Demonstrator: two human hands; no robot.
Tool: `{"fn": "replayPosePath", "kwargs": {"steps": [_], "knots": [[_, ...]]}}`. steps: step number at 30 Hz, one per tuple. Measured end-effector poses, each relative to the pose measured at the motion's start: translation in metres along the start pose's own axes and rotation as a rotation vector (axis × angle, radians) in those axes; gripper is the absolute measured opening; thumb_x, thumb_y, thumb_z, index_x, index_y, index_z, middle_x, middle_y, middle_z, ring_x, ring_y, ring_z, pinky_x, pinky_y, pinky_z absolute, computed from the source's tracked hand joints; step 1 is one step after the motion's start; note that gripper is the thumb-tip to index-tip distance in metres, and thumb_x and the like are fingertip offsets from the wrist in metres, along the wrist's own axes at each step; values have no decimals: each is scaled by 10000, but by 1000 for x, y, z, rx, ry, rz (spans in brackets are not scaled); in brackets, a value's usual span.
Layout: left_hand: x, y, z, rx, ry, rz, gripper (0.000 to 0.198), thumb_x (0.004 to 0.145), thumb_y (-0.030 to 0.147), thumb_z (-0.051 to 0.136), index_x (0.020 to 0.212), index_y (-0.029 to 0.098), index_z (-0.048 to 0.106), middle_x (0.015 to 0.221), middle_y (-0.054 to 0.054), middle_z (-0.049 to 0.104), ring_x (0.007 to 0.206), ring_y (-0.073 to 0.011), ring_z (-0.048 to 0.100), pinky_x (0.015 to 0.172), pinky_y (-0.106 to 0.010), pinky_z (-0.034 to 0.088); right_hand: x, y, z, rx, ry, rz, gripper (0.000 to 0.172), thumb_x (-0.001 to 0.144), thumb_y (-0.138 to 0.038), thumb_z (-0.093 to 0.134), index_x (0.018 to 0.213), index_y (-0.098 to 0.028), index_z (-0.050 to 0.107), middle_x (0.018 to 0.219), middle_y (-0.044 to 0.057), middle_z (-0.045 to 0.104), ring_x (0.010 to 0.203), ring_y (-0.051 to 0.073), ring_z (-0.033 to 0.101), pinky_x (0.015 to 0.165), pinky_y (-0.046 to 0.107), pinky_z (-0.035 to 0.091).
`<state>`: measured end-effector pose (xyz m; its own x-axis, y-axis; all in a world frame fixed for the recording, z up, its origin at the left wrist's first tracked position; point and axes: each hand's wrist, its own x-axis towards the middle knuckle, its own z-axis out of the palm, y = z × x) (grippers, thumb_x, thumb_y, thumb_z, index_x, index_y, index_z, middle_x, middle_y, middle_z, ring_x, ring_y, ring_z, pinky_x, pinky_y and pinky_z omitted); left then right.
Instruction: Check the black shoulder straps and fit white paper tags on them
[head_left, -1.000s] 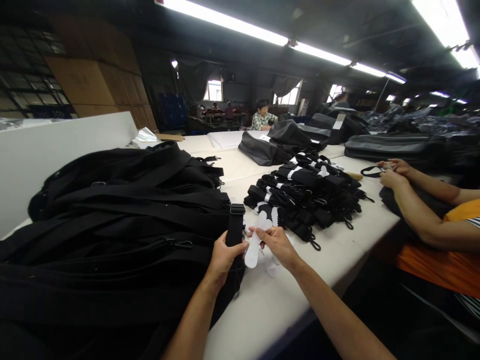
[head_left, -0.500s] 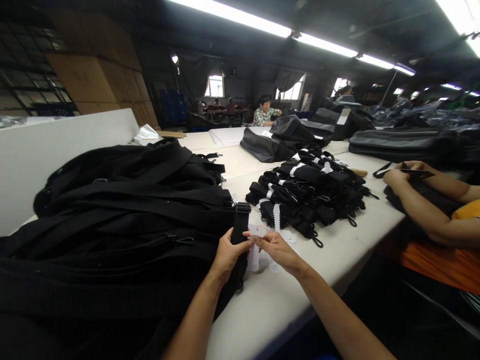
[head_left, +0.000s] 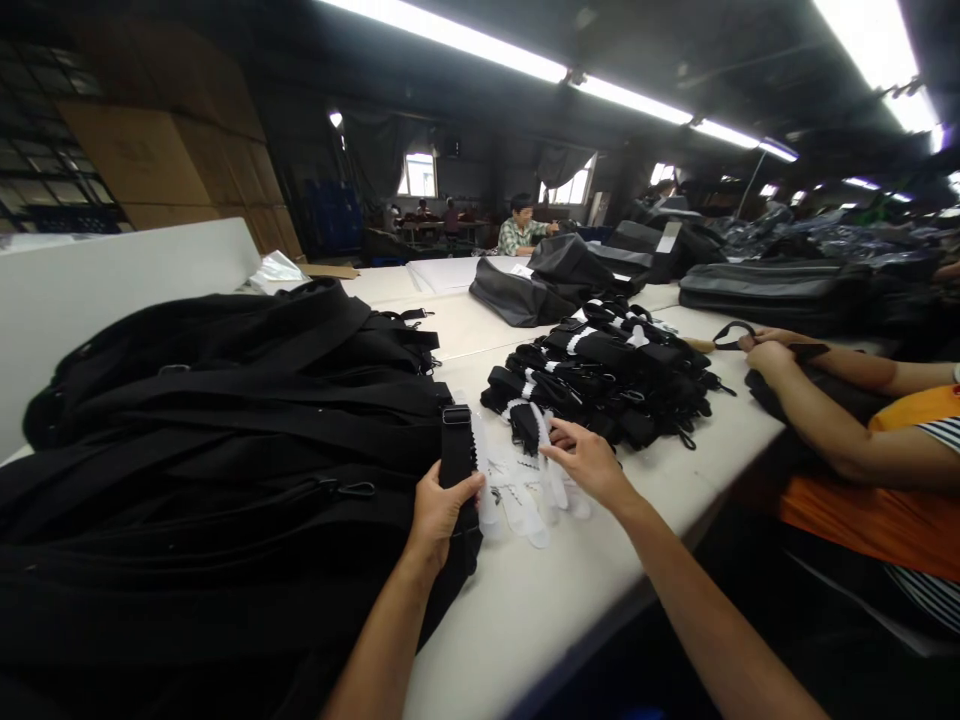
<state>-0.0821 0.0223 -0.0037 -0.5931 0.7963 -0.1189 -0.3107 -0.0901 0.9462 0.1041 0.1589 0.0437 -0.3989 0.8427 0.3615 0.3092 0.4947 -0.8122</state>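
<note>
My left hand (head_left: 444, 510) is closed around a folded black webbing strap (head_left: 456, 450) with a metal slide buckle at its top. A white strip with a toothed edge (head_left: 480, 470) stands along the strap's right side, by my left thumb. My right hand (head_left: 589, 462) is to the right, its thumb and forefinger at another white strip (head_left: 546, 450), which they appear to pinch. Several loose white strips (head_left: 521, 505) lie on the table between my hands. Just behind my right fingers is a heap of black straps banded in white (head_left: 600, 370).
A large pile of black straps (head_left: 225, 460) covers the left of the table (head_left: 480, 640). Dark bags (head_left: 525, 290) stand behind. At right, a co-worker's hands (head_left: 772, 350) handle a black strap. Another person (head_left: 517, 235) sits at the far side.
My hands have come apart. The right hand has moved right from the strap to the white strips by the heap; the left still holds its strap, with a white strip now alongside.
</note>
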Motion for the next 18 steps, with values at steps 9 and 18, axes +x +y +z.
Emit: {"fn": "replayPosePath", "kwargs": {"steps": [9,18], "knots": [[-7,4,3,108,-123,31,430,589,308,873,918,127,663,624,17,634,497,-103,550,472,-203,465,-37,-16,74,1,-243,-32,439,887,-523,566,653,-163,654,594,-16,549,556,119,479,513,230,382],[2,4,-1,112,101,110,397,647,375,825,909,139,643,656,15,628,515,-105,556,465,-200,470,4,-9,46,-386,-124,28,181,783,-284,721,935,-188,706,726,27,630,741,209,586,727,316,409]]}}
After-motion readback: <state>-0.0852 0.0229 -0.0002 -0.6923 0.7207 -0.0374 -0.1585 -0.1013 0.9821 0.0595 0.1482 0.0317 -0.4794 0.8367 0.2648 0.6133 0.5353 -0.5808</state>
